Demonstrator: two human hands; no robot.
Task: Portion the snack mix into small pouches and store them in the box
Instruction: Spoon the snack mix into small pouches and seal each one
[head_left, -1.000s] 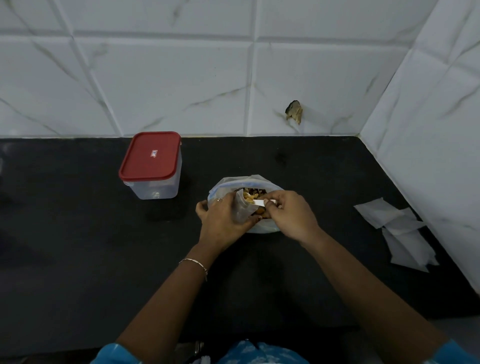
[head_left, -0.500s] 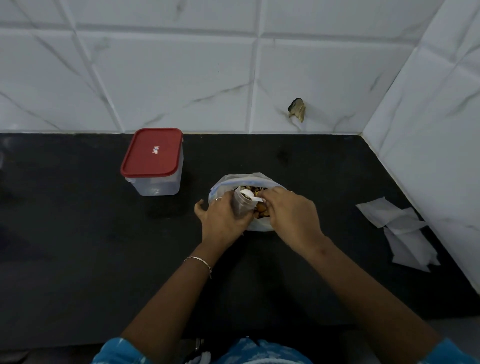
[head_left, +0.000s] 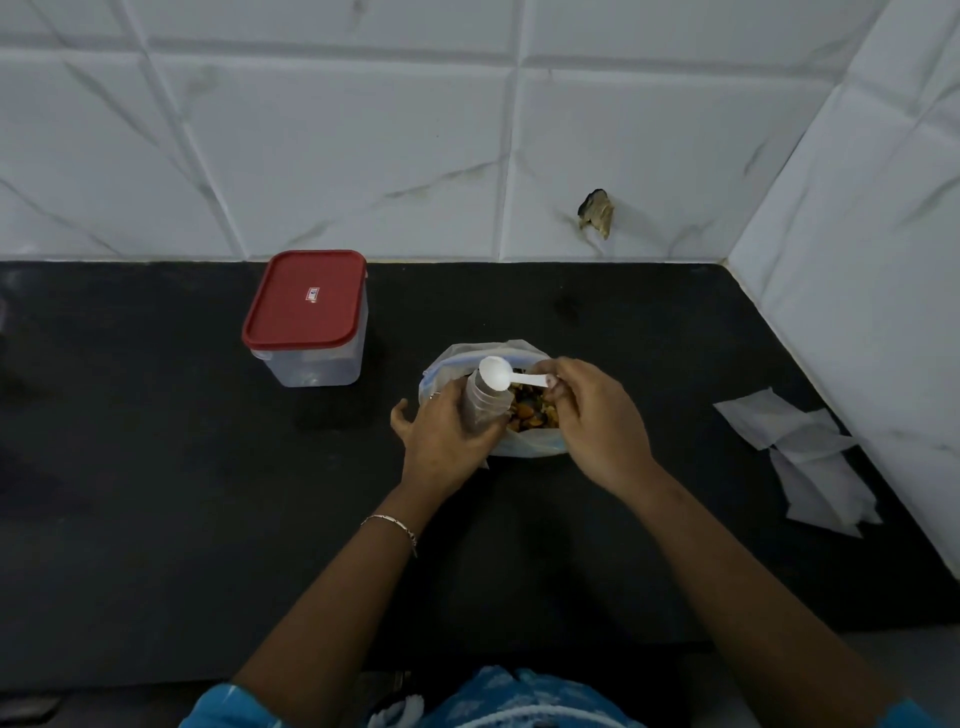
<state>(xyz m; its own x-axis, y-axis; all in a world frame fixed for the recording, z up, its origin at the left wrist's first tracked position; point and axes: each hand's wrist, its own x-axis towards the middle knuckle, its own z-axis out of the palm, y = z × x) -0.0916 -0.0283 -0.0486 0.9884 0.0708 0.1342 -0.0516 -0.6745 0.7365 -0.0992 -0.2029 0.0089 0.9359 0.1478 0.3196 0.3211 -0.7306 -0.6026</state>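
A clear plastic bag (head_left: 524, 448) of brown snack mix (head_left: 530, 413) stands open in the middle of the black counter. My left hand (head_left: 447, 441) grips a small clear pouch (head_left: 480, 405) upright at the bag's left side. My right hand (head_left: 597, 421) pinches the handle of a white plastic spoon (head_left: 498, 375), whose bowl is turned over the pouch's mouth. A clear box with a red lid (head_left: 306, 301) stands shut at the back left, apart from both hands.
Several flat white empty pouches (head_left: 800, 462) lie at the right by the tiled side wall (head_left: 857, 312). A tiled wall runs along the back of the black counter (head_left: 156, 493). A chipped hole (head_left: 596, 212) marks the back wall.
My right hand has lifted the spoon out of the snack mix and swung its bowl left over the pouch's mouth. My left hand has kept the pouch upright.
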